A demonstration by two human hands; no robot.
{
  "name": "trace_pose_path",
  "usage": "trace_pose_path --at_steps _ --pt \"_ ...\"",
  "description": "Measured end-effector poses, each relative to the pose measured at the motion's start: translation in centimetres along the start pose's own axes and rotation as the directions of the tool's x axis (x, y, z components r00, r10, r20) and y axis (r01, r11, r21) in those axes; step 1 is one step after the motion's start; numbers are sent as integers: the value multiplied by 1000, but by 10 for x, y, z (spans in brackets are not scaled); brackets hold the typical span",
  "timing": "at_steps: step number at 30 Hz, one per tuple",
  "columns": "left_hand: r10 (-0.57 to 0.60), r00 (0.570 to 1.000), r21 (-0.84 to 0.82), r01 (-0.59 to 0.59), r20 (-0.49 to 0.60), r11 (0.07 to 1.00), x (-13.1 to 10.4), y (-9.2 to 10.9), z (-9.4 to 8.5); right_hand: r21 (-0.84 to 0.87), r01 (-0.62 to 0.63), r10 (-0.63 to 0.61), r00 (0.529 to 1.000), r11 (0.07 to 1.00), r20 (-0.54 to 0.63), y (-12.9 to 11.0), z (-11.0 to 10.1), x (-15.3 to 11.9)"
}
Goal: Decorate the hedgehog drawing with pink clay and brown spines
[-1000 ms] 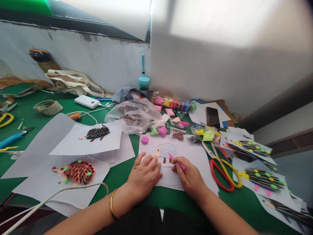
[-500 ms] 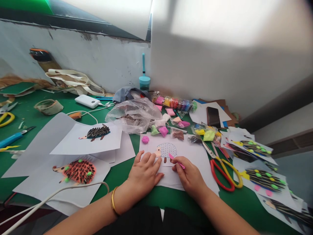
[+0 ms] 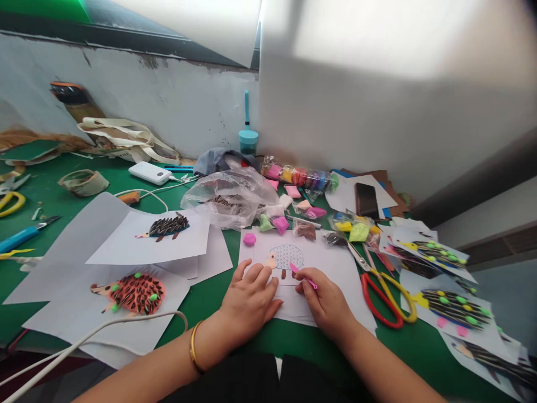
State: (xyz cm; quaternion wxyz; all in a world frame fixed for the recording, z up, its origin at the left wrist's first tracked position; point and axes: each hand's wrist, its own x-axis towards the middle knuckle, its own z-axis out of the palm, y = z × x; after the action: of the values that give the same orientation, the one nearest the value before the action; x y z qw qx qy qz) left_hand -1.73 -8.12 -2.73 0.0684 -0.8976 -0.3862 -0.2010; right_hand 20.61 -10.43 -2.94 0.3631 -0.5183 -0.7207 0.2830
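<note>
A hedgehog picture lies on white paper in front of me, with a peach face, brown feet and a pale body covered in small blue marks. My left hand rests palm down on the paper, fingers bent a little and apart, its fingertips by the hedgehog's snout. Between the thumb and fingers of my right hand is a pink plastic clay knife. The knife's tip points at the lower part of the hedgehog's body; I cannot tell whether it touches. A lump of pink clay sits at the paper's upper left.
Red-and-yellow-handled scissors lie right of the paper. Bagged clay and a plastic bag of seeds stand behind. Seed-covered hedgehog pictures lie on the left, more on the right. A white cable crosses the left front.
My left hand's fingers have shifted slightly, curling a little near the hedgehog's snout. My right hand and the clay knife have hardly moved.
</note>
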Motion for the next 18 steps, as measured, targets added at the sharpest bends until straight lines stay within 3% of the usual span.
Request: trace_pose_path --at_steps 11,18 --pt "-57 998 -29 59 40 998 1 1 -1 -26 20 -21 1000 999 -12 -1 0 0" --pt "-12 1000 -52 12 4 999 -1 0 -4 -113 134 -138 990 985 -25 -11 3 -2"
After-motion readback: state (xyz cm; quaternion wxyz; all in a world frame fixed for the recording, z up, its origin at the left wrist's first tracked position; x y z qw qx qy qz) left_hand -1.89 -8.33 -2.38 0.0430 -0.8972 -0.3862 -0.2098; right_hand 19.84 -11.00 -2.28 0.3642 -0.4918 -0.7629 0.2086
